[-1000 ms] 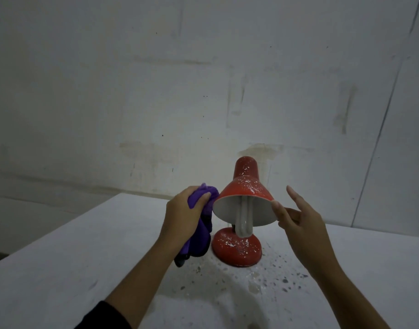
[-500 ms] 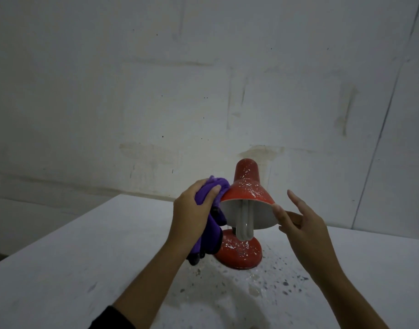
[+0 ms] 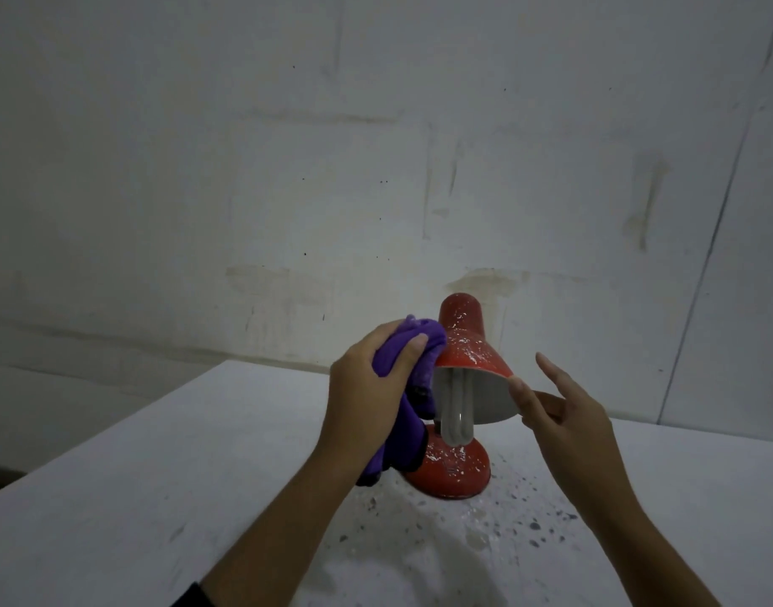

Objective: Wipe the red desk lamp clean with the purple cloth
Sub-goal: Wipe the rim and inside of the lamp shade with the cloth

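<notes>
Two big pale surfaces fill most of the view: a stained whitish wall [image 3: 376,168] behind, and a white table [image 3: 135,497] running toward the camera. Next down in size is the red desk lamp [image 3: 463,348], standing on the table a bit right of centre, close to the wall. Its round base [image 3: 452,473] sits flat on the tabletop, and the cone shade [image 3: 470,352] tips forward so you can look right up inside at the white bulb [image 3: 457,414]. Shade and base are both covered in whitish splatter, pretty grimy honestly.

Left hand [image 3: 369,396] comes up from the lower left, fingers and thumb curled tight round the bunched purple cloth [image 3: 402,365]. The top of the wad is pushed against the left side of the shade, and the rest of the fabric hangs below the hand, dangling in front of the base's left edge.

Right hand [image 3: 564,414] is on the other side, mostly spread, thumb tip touching the shade's right rim while the index finger points up and away. It isn't gripping anything.

Smallest stuff: dark and pale specks [image 3: 507,519] scattered over the table in front of the base and off to its right.
</notes>
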